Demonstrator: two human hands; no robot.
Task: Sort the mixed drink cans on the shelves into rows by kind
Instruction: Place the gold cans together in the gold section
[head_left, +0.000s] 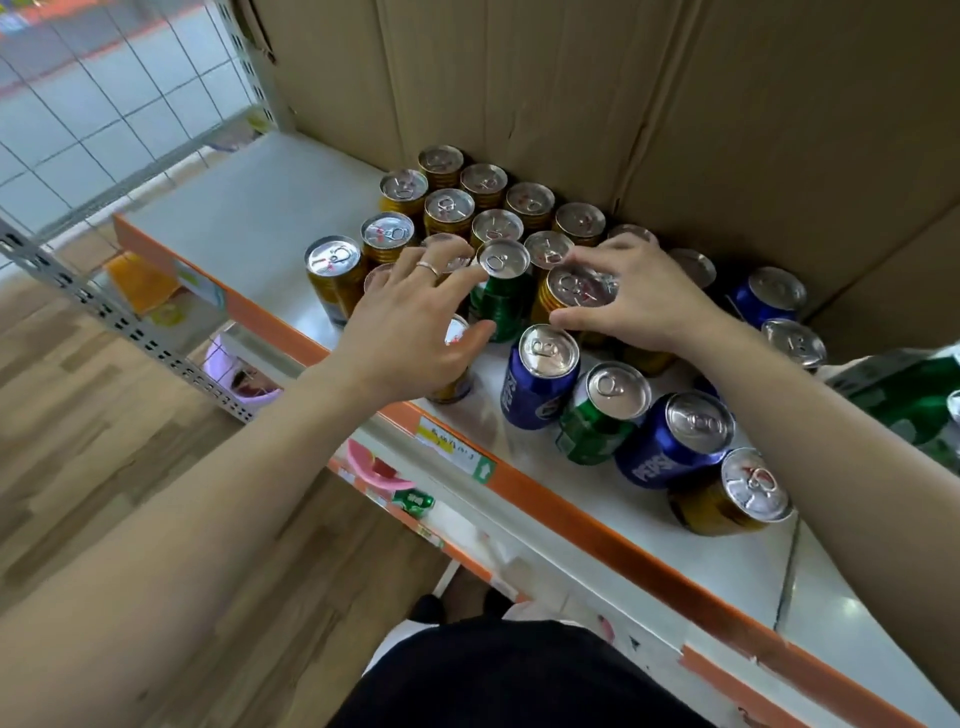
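Head view: I am watching the left hand (410, 322) pinching the green can (501, 306) between thumb and forefinger, mid-shelf (249, 208) beside the gold rows. The right hand (649, 296) is curling its fingers (597, 254) over a gold can (563, 299). I am judging these cans stiff, slick and weighty, best gripped by the sidewalls. Both palms are hiding several cans.

Shop, prob. small grocery/convenience store. Evidence: metal retail shelf (249, 218) w/ orange front strip (597, 525) carrying a printed price label (452, 449); perforated steel upright (104, 306) & wire grid side panel (130, 104). Stock in bulk: gold can (449, 208) repeated in rows, plus blue Pepsi can (670, 441), green can (501, 306). Cardboard sheet (571, 93) as backing. More labelled shelves w/ goods below, e.g. pink item (374, 470). Wood-look floor (104, 467).
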